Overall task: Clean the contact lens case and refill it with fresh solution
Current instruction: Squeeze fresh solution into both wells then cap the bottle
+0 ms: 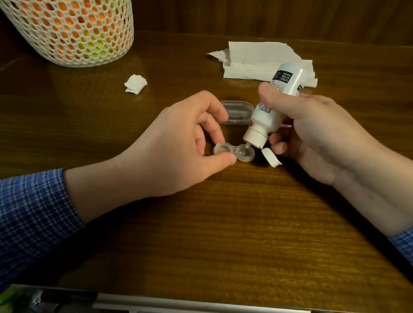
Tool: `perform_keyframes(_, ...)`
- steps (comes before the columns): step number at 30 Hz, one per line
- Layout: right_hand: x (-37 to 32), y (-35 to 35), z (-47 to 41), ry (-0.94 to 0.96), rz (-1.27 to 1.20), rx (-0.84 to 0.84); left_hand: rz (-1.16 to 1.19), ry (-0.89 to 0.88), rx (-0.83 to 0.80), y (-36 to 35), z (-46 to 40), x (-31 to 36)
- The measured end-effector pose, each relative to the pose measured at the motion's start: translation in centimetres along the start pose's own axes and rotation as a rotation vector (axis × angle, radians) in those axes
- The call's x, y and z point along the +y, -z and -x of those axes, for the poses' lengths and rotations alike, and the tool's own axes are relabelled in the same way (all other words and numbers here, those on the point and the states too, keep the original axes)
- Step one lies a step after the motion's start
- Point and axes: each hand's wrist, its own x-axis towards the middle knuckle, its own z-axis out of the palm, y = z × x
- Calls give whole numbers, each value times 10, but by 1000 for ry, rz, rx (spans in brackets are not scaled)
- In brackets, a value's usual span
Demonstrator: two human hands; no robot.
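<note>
Left hand [176, 142] — thumb and fingers [212, 128] pinch the left well of the clear lens case [234, 152], which sits on the tabletop [217, 234]. Right hand [313, 132] grips the white solution bottle [272, 109], tipped nozzle-down over the right well, flip cap [271, 157] hanging open. Label print dark, too small to read. Just behind: a clear oblong lid [236, 112]. Farther left, a crumpled tissue wad [135, 84]; farther back, stacked paper towels [257, 59] — partly hidden by the bottle. Far left, a white mesh basket [62, 11].

1 head view, close, facing down-forward over table [244, 225].
</note>
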Motion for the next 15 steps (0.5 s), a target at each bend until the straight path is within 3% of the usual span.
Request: perform_keyframes(15,-4,-2,0,-50,-41,63,-2,13,4,0,0,0)
